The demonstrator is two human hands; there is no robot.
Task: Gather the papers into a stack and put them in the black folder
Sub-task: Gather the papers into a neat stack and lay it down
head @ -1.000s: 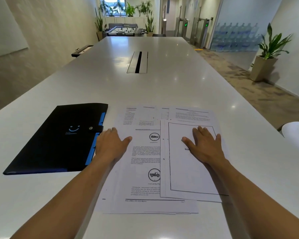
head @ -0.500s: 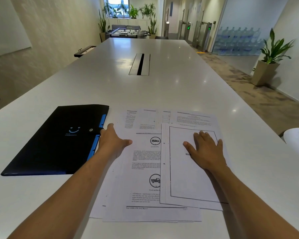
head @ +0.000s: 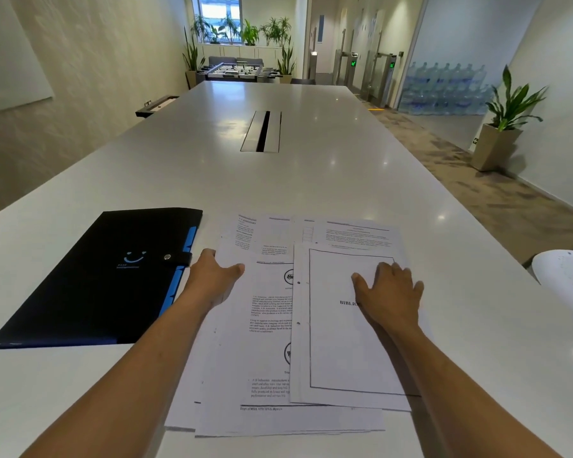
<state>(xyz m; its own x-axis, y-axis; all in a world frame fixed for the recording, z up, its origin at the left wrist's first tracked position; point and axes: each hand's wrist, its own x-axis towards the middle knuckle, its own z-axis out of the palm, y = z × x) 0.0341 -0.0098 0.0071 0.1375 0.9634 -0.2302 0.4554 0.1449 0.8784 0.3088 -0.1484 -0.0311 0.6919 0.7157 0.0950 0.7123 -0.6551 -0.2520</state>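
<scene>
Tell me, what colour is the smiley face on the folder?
Blue, on the black folder, clear in the head view.

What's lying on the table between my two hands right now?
In the head view, only overlapping printed papers lie between the left hand and right hand.

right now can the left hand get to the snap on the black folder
Probably yes: the left hand lies flat at the papers' left edge, beside the black folder, with nothing between it and the snap.

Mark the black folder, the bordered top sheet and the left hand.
black folder [head: 90, 282]: head view, middle of its cover.
bordered top sheet [head: 338, 352]: head view, blank area inside the border.
left hand [head: 212, 279]: head view, back of hand.
</scene>
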